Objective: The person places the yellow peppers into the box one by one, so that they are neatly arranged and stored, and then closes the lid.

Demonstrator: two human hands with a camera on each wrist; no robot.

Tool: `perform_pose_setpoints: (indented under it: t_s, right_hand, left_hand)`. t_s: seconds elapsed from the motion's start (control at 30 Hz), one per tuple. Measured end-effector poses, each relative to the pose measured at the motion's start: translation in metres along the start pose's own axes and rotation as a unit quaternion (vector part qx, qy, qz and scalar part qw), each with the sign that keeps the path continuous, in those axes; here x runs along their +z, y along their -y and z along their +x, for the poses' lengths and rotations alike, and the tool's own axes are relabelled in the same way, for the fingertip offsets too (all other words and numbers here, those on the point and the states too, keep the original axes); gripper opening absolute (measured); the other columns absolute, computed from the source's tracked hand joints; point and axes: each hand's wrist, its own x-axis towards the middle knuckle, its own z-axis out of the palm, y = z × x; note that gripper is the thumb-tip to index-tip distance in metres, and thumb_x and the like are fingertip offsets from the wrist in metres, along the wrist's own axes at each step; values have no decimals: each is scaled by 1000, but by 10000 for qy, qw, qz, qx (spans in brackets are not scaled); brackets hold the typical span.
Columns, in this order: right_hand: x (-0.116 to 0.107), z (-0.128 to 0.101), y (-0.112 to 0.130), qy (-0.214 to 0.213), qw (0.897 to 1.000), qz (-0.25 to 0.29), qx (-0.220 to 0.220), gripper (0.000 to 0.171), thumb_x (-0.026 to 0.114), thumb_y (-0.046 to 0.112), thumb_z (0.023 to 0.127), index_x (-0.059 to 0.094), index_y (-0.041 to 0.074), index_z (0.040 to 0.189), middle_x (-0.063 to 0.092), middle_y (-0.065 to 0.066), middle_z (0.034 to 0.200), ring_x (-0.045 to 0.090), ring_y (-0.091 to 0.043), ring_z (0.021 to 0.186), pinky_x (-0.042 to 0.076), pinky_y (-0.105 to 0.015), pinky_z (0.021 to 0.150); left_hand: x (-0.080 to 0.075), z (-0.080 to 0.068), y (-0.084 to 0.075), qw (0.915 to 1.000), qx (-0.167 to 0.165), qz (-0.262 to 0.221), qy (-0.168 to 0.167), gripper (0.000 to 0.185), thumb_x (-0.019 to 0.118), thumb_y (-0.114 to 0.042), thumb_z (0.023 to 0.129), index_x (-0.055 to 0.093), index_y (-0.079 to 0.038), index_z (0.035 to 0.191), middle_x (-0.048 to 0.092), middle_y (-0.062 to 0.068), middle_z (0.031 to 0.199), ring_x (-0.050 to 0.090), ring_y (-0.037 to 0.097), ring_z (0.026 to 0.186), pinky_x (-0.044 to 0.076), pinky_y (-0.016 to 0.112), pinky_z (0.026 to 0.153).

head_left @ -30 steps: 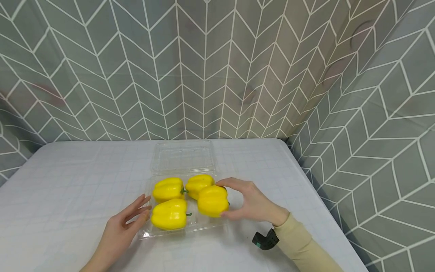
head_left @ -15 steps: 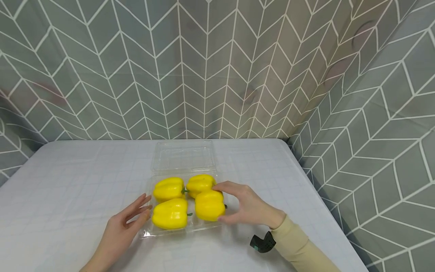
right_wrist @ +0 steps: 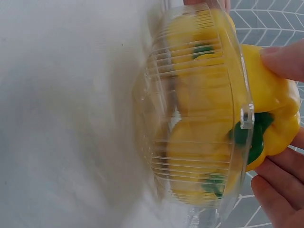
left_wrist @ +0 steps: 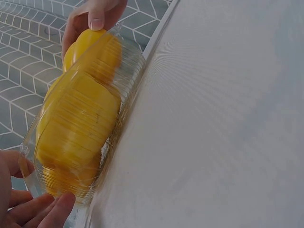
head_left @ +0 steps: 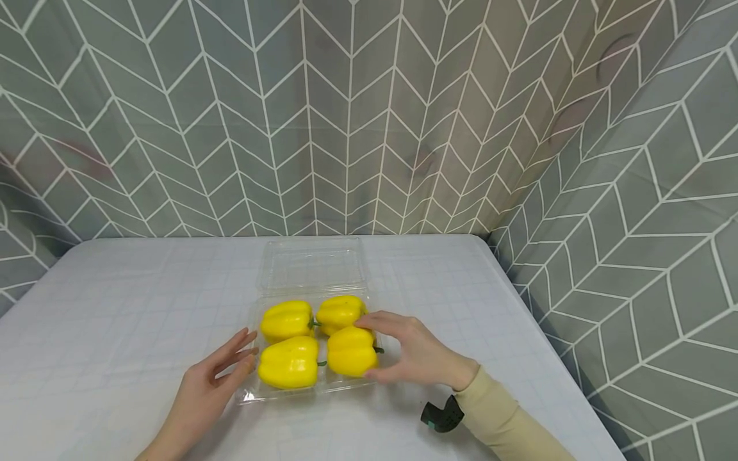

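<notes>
A clear plastic clamshell container (head_left: 311, 266) lies with its lid folded back, and several yellow bell peppers sit in its base. My right hand (head_left: 418, 352) holds the front-right bell pepper (head_left: 350, 352) between thumb and fingers, its green stem facing right. In the right wrist view, this held bell pepper (right_wrist: 273, 90) stands partly above the container's rim. My left hand (head_left: 204, 390) touches the container's left side with extended fingers, beside the front-left bell pepper (head_left: 288, 363). Two more, the back-left bell pepper (head_left: 286, 321) and the back-right bell pepper (head_left: 340, 314), lie behind.
A white cloth covers the table (head_left: 144, 288). Behind and to the right hangs a grey curtain (head_left: 323, 128) with white chevron lines. A black device (head_left: 442, 415) is worn at my right wrist, below a beige sleeve (head_left: 507, 416).
My right hand has moved left and toward the front with its bell pepper, bringing it lower into the container's front-right part. The left hand has stayed at the container's left side.
</notes>
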Motion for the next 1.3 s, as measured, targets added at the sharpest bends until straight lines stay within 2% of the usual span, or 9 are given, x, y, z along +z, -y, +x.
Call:
perform_pose_setpoints:
  t_s: [0.2, 0.43, 0.9, 1.1, 1.3]
  right_hand:
    - [4, 0, -2, 17, 9999, 86, -132, 66, 88, 26, 76, 62, 10, 134, 63, -1, 133, 58, -18, 125, 50, -36, 105]
    - [5, 0, -3, -8, 9998, 48, -180, 67, 89, 27, 75, 61, 12, 134, 64, -1, 133, 59, -18, 125, 50, -37, 105]
    - [1, 0, 1, 330, 9990, -50, 283, 67, 86, 37, 79, 58, 17, 137, 62, 5, 135, 57, -16, 126, 48, -38, 107]
    - [2, 0, 1, 366, 9991, -27, 201, 68, 85, 38, 80, 59, 14, 138, 60, 2, 137, 56, -18, 127, 47, -39, 108]
    - [3, -1, 1, 317, 9994, -27, 116, 68, 84, 40, 79, 60, 13, 137, 56, 0, 132, 56, -16, 119, 50, -34, 103]
  left_hand:
    - [1, 0, 2, 9999, 93, -27, -39, 56, 66, -16, 98, 46, -6, 149, 62, 10, 138, 58, -13, 106, 55, 13, 79]
    - [1, 0, 1, 10000, 57, 2, -60, 56, 66, -18, 98, 46, -7, 149, 62, 9, 138, 58, -12, 107, 54, 13, 80]
    - [1, -1, 0, 9999, 82, 24, -74, 55, 66, -18, 98, 47, -6, 148, 62, 10, 138, 58, -12, 106, 54, 12, 80]
    - [2, -1, 1, 9998, 134, -10, -111, 55, 67, -17, 97, 48, -5, 148, 62, 11, 137, 59, -11, 106, 54, 12, 80]
    - [2, -1, 2, 9998, 135, -14, -111, 55, 67, -17, 98, 48, -6, 148, 63, 10, 137, 59, -11, 106, 54, 12, 80]
